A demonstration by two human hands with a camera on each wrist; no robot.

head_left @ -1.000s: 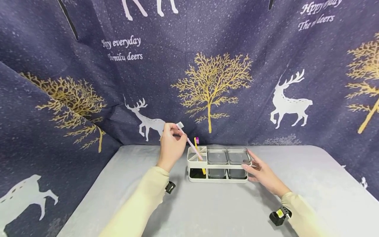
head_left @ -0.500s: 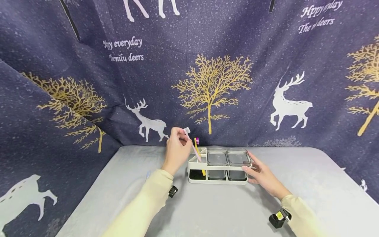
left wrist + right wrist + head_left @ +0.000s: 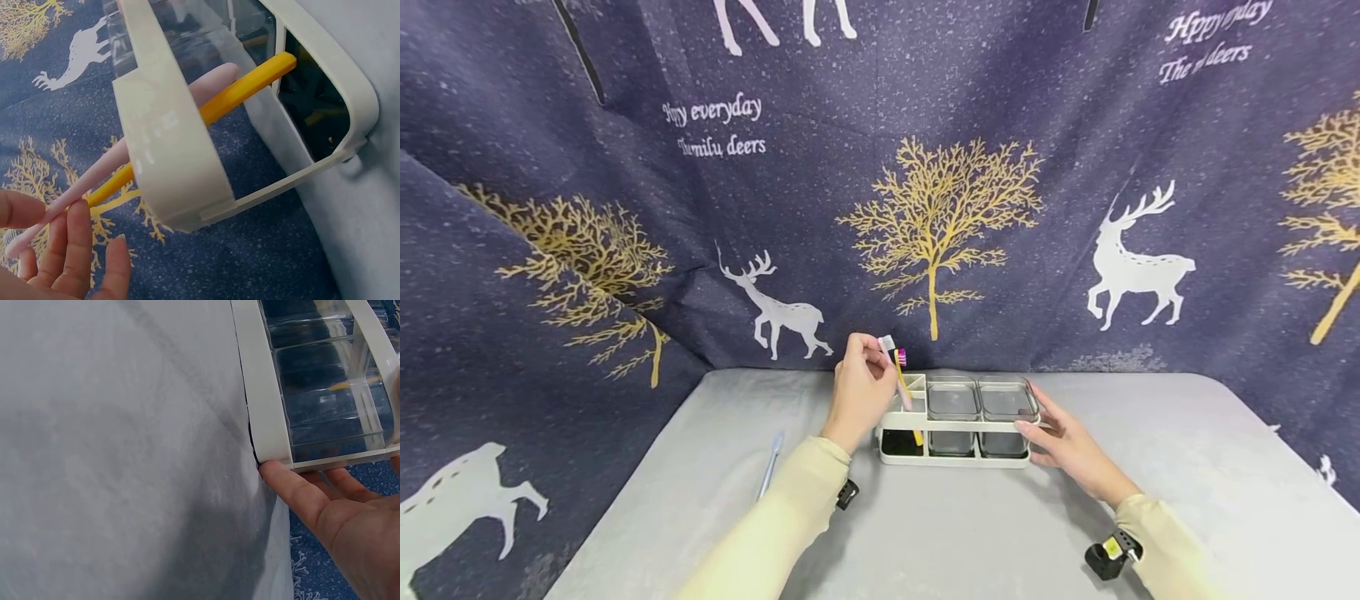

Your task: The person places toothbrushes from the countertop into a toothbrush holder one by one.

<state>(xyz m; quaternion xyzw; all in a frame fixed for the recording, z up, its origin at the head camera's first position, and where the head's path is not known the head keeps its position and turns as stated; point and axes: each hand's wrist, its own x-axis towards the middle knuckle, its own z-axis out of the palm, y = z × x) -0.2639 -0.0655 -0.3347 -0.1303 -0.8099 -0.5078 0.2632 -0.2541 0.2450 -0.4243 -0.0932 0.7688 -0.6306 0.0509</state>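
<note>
My left hand (image 3: 861, 392) pinches a pink toothbrush (image 3: 94, 172) near its bristled head. In the left wrist view its handle end pokes out below the upper tier of a white two-tier toothbrush holder (image 3: 165, 150). Beside it a yellow toothbrush (image 3: 250, 89) with purple bristles leans in the holder, its handle end down by the dark base. At the holder's right end, my right hand (image 3: 1063, 442) holds the frame, thumb in front and fingers round the side. Two clear cups (image 3: 953, 400) sit in the holder's middle and right openings.
A slim light-blue toothbrush (image 3: 771, 467) lies on the grey table (image 3: 940, 533) to the left, partly behind my left sleeve. Behind the table hangs a dark blue cloth (image 3: 1000, 100) with deer and gold trees.
My left hand has moved right and down, lowering the pink toothbrush further into the holder next to the yellow one. The blue toothbrush has come into view. My right hand has stayed put.
</note>
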